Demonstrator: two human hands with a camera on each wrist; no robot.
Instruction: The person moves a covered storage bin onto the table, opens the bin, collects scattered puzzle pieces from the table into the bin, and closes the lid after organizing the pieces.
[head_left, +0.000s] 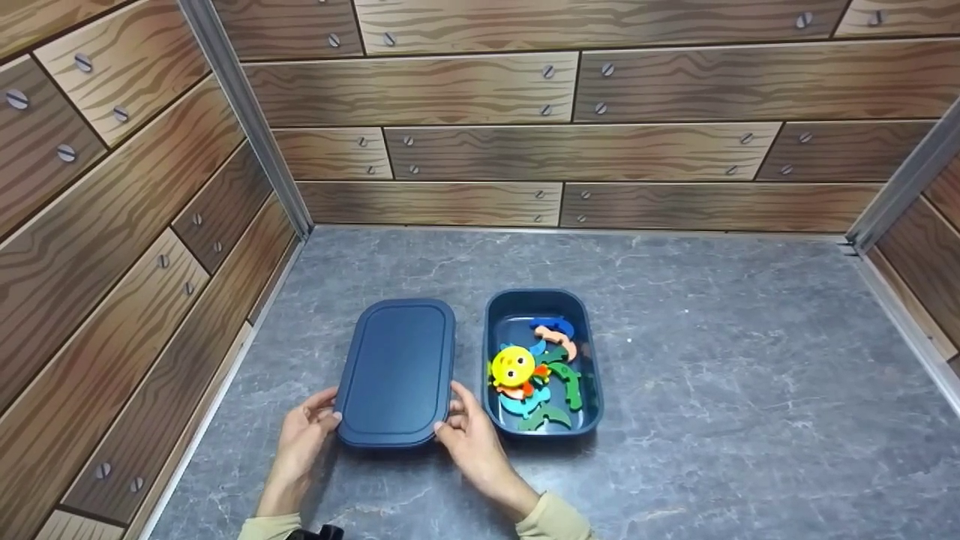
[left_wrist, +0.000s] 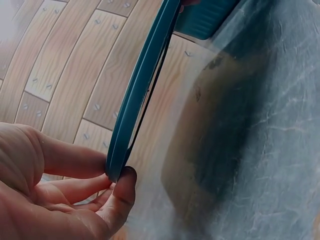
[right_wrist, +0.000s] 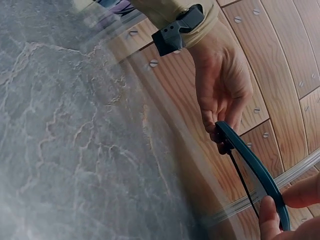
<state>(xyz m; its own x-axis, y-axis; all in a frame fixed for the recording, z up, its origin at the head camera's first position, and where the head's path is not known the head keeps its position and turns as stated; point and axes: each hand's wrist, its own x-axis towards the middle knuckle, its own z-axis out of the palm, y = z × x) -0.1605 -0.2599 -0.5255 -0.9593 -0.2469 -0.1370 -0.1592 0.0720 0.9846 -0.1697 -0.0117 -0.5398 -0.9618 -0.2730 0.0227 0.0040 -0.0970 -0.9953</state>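
A dark blue rectangular lid (head_left: pixel 397 367) with rounded corners is held by both hands above the table. My left hand (head_left: pixel 301 439) pinches its left edge near the front corner. On the opposite edge, my right hand (head_left: pixel 474 444) pinches the lid between thumb and fingers. The left wrist view shows the lid edge-on (left_wrist: pixel 137 90), raised off the surface, with a thin dark strip along its underside. Just right of the lid stands a matching blue box (head_left: pixel 596 397), uncovered. Inside it lie a yellow smiling-face piece (head_left: pixel 514 366) and several colourful curved pieces, among them a green one (head_left: pixel 571 386).
The grey marbled tabletop (head_left: pixel 735 360) stretches right of the box and behind it. Wood-patterned panels (head_left: pixel 465 150) wall the back and both sides, with metal strips (head_left: pixel 251 112) at the corners. A black device (right_wrist: pixel 177 31) is strapped to the left wrist.
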